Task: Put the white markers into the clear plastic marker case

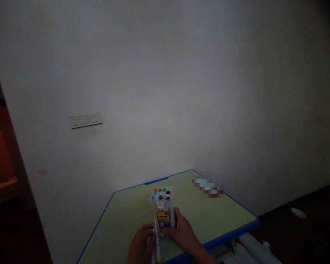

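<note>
A clear plastic case of marker pens (162,205) stands on the table, showing several coloured cap ends at its top and a yellow and dark label on its front. My right hand (183,231) grips the case low on its right side, thumb across the front and fingers behind. Just left of the case, my left hand (143,242) is closed around white marker pens (157,246), one with a yellowish end pointing down. How many pens it holds is hard to make out in the dim light.
The pale green table (126,212) has a blue rim and meets a bare wall (165,91). A blurred-out flat item (207,186) lies at its back right. A white socket plate (85,121) is on the wall. A pale object (298,212) lies on the dark floor.
</note>
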